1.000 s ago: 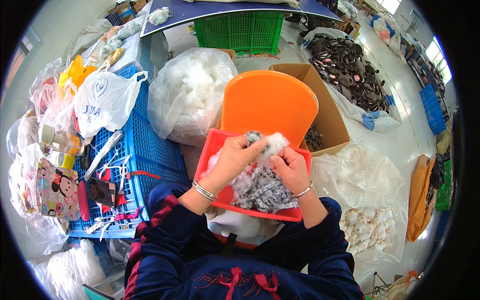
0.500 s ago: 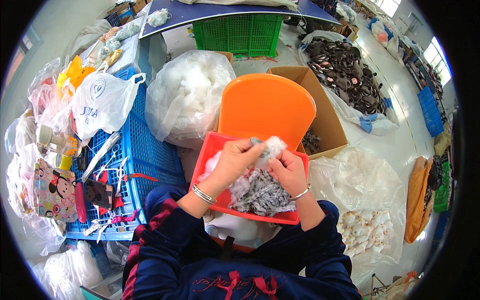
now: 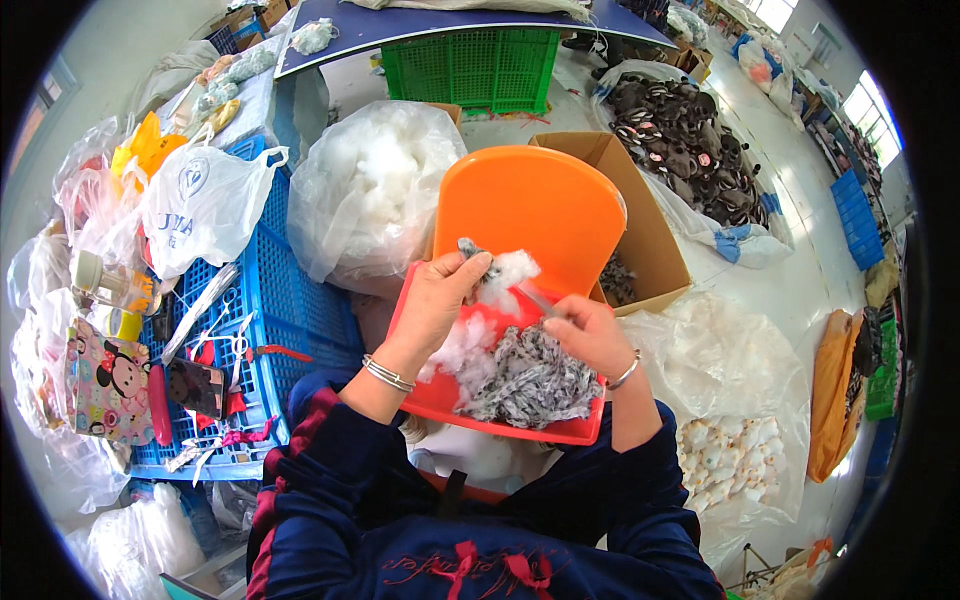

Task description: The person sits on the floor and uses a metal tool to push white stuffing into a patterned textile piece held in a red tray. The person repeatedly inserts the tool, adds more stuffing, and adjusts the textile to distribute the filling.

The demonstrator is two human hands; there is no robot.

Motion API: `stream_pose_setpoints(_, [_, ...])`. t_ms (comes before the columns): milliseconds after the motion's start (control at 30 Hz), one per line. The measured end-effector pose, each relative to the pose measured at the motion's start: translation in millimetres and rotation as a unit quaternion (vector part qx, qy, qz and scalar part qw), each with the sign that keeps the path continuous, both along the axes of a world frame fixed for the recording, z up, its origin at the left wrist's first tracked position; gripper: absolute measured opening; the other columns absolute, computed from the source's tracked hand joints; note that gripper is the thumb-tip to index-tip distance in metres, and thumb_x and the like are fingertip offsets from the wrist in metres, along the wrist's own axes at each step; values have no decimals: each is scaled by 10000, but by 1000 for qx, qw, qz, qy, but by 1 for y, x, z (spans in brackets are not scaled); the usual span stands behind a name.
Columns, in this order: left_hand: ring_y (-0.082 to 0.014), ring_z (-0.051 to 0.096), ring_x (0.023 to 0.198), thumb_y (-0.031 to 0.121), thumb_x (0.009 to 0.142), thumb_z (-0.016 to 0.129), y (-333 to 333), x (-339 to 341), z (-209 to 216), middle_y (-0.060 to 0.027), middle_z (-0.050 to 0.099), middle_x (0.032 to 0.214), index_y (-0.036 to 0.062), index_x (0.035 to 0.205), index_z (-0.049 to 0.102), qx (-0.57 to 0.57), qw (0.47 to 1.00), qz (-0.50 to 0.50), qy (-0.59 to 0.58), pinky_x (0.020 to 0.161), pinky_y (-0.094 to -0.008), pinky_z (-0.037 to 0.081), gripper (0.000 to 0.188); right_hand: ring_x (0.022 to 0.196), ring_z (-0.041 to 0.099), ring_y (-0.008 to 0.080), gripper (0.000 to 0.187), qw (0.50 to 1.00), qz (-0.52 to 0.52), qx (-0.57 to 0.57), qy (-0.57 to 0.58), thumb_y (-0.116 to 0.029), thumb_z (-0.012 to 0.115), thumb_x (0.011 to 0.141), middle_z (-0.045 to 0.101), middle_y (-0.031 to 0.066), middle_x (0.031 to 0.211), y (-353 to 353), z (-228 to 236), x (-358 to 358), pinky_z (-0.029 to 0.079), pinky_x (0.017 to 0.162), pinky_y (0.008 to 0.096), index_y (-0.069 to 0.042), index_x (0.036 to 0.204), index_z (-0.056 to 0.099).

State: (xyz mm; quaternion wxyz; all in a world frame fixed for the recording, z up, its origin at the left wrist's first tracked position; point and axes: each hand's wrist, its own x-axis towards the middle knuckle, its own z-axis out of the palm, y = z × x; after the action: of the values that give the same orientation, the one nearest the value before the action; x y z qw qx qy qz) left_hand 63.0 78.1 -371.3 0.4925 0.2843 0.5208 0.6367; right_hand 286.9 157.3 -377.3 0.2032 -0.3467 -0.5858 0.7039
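Note:
My left hand (image 3: pixel 437 300) is closed on a small grey plush piece (image 3: pixel 474 250), pinched between thumb and fingers. A tuft of white stuffing (image 3: pixel 512 270) sticks out beside it. In my right hand (image 3: pixel 597 336) is a thin metal tool (image 3: pixel 537 299), its tip pointing at the tuft; its exact kind is hidden by my fingers. Both hands are above a red plastic bin (image 3: pixel 520 433) at my lap. Loose white fluff (image 3: pixel 463 350) lies in the bin's left part, and a heap of grey mottled plush pieces (image 3: pixel 535 385) fills its right.
An orange chair back (image 3: pixel 530 205) rises behind the bin. Left of it stands a clear bag of stuffing (image 3: pixel 375 190), and right an open cardboard box (image 3: pixel 650 240). A blue crate (image 3: pixel 300 290) is at my left, with scissors (image 3: pixel 238 345) and a phone (image 3: pixel 197 388) on top.
My hands have moved apart; the left went leftward and up with the plush piece and tuft. My right hand drew back to the right, and the metal tool now shows.

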Motion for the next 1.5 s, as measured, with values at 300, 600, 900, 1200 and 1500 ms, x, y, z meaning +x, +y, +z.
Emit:
stream_pose_setpoints(300, [-38, 469, 727, 134, 915, 678, -2, 17, -1, 46, 546, 750, -15, 783, 655, 71, 983, -66, 156, 663, -227, 391, 201, 532, 456, 18, 497, 978, -47, -96, 178, -120, 681, 883, 610, 30, 926, -6, 10, -24, 346, 421, 186, -22, 1327, 480])
stream_pose_setpoints(600, [-42, 480, 773, 134, 913, 681, -6, 18, 16, 39, 571, 803, -10, 847, 685, 34, 991, -39, 122, 711, -227, 398, 158, 483, 468, 44, 122, 982, -123, -61, 133, -61, 682, 866, 574, -8, 704, -22, 7, -40, 357, 417, 204, -35, 961, 610])
stream_pose_setpoints(900, [-37, 514, 788, 148, 920, 673, -5, 14, -2, 34, 605, 827, -10, 877, 694, 28, 994, -57, 86, 720, -217, 420, 165, 632, 544, 55, 206, 993, -35, -33, 104, -54, 690, 853, 629, 20, 847, -16, -3, -30, 419, 523, 192, -26, 1043, 614])
stream_pose_setpoints(1200, [-42, 554, 801, 199, 956, 611, -5, 20, 1, 32, 651, 859, 19, 949, 701, -36, 969, -196, 149, 722, -225, 455, 201, 829, 563, 48, 254, 994, -46, 70, 72, -88, 648, 909, 644, -7, 956, -2, 13, -25, 457, 722, 202, 11, 1142, 638])
stream_pose_setpoints(1500, [-83, 498, 746, 246, 1001, 500, -8, 25, -1, 3, 549, 779, 19, 937, 602, -8, 936, -286, 205, 685, -254, 427, 257, 645, 526, 55, 114, 983, -59, 165, 51, -108, 628, 937, 597, -9, 758, -5, -5, -25, 428, 586, 209, 1, 909, 615])
